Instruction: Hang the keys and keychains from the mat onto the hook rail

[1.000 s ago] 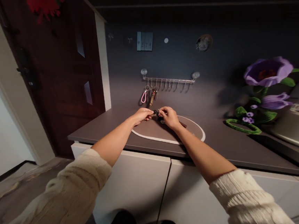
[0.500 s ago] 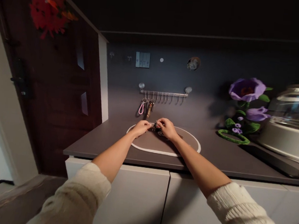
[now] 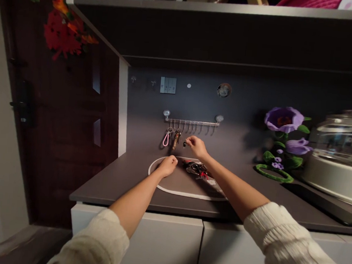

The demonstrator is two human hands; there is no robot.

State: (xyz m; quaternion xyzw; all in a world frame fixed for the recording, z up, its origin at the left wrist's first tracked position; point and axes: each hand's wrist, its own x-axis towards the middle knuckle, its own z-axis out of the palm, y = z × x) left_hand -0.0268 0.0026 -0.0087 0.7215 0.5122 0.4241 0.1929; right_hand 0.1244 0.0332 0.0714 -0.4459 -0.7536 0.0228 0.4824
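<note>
My right hand (image 3: 197,147) is raised just below the hook rail (image 3: 192,122), its fingers pinched. From its fingertips dangles a small dark set of keys (image 3: 184,144), too small to show detail. My left hand (image 3: 168,165) is closed low over the left part of the oval mat (image 3: 189,194); its fingers curl inward, and whatever they may hold is hidden. On the mat, below my right hand, lies a pile of keys and key rings (image 3: 195,169) with a red piece. Several keys, a pink loop (image 3: 166,139) and a brown patterned fob (image 3: 175,141) hang from the rail's left hooks.
Purple flowers (image 3: 284,120) with a green ring base (image 3: 274,173) stand to the right, beside a white appliance with a clear top (image 3: 338,175). A dark shelf (image 3: 203,35) overhangs the counter (image 3: 113,176). At left is a dark red door (image 3: 60,150).
My right hand has lifted off the pile toward the rail with the small keys. My left hand has separated from it and stays low over the mat. The view has tilted up.
</note>
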